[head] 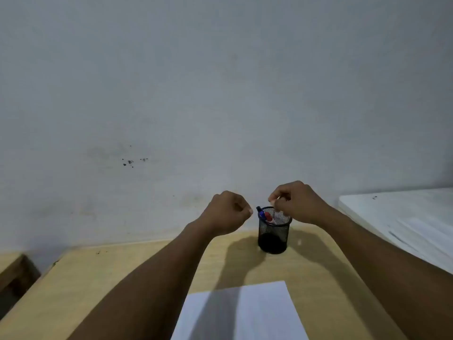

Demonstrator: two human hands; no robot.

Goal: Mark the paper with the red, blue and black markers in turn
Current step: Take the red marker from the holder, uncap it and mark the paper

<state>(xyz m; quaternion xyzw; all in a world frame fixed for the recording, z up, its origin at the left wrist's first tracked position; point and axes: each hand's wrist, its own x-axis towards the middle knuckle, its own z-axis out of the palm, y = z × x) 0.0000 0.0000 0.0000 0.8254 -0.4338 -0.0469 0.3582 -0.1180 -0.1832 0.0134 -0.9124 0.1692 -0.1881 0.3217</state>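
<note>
— Where are the markers placed relative to the fingers?
— A blue marker and a red marker are seen standing tilted in a black mesh cup on the counter. The right hand is held directly over the cup's rim, its fingers curled downward and pinched together; whether anything is gripped between them cannot be told. No black marker can be made out.
— And the left hand?
— The left hand is raised at the cup's 9 o'clock, just beside the blue marker's cap, apart from it. Its fingers are curled into a loose fist, and nothing is seen held.
— Where is the paper?
— The paper is laid flat at the cup's 6 o'clock, well apart from it, between both outstretched forearms.
</note>
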